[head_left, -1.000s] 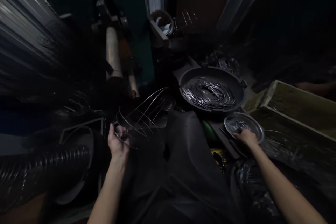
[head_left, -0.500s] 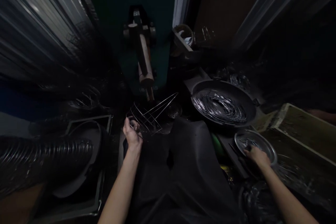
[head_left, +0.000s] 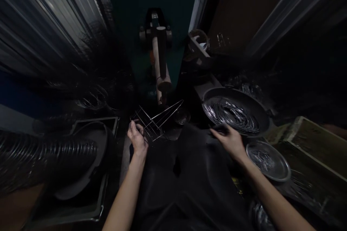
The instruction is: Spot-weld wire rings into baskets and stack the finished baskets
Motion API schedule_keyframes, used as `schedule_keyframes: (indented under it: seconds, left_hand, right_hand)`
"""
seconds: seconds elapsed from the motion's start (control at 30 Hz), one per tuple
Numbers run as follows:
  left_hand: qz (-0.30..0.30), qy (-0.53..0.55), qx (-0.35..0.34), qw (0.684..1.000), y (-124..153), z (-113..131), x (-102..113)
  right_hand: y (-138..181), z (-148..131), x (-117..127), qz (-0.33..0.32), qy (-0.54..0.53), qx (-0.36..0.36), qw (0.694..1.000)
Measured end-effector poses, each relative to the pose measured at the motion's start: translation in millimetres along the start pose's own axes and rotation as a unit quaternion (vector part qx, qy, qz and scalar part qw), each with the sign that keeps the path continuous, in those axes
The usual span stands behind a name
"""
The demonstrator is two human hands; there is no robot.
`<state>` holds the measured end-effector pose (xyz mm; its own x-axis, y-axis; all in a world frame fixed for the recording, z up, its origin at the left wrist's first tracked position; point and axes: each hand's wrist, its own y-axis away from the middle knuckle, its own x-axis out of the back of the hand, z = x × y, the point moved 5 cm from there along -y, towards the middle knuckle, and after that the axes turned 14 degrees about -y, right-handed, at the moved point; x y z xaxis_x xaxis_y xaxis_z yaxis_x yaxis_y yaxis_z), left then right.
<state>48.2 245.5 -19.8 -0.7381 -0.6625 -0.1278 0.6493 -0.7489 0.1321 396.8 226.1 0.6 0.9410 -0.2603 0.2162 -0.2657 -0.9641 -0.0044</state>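
My left hand (head_left: 137,139) is closed on the near left end of a bent wire frame (head_left: 155,125), whose thin shiny rods cross and rise to a point at the right. The frame is held below the electrode arm (head_left: 162,68) of a green machine. My right hand (head_left: 228,140) is above my dark-clothed lap, fingers pinched together; what they hold, if anything, is too dark and small to name. It is just left of a round metal dish (head_left: 283,176) of small metal pieces (head_left: 261,160). A wide dark pan (head_left: 260,104) with wire rings (head_left: 233,115) lies beyond it.
The green machine housing (head_left: 124,11) stands ahead. To the left, a large dark round container (head_left: 101,151) sits in a crate (head_left: 101,209), with stacked wire rings (head_left: 67,146) beside it. A yellowish box (head_left: 320,140) is at the right. A small bowl (head_left: 182,117) sits behind the wire frame.
My right hand has moved from the small metal dish leftward and away from me, toward the wire frame. My left hand still holds the frame, now tilted slightly differently. The view has shifted.
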Motion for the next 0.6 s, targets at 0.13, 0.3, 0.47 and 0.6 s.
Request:
schedule_keyframes:
  seconds: [0.13, 0.3, 0.47, 0.6]
  left_hand:
    - [-0.001, -0.009, -0.02, 1.0, -2, 2, 5]
    - [0.004, 0.007, 0.007, 1.0, -5, 1, 11]
    - [0.003, 0.02, 0.02, 1.0, -12, -4, 16]
    - [-0.001, -0.001, 0.008, 1.0, -18, -7, 19]
  right_hand:
    - [-7, -28, -85, -0.099, -0.214, -0.083, 0.968]
    - [-18, -26, -143, -0.087, -0.335, -0.177, 0.921]
    - [-15, -27, -165, -0.053, -0.408, -0.237, 0.88]
    - [-11, -39, -170, -0.045, -0.436, -0.24, 0.866]
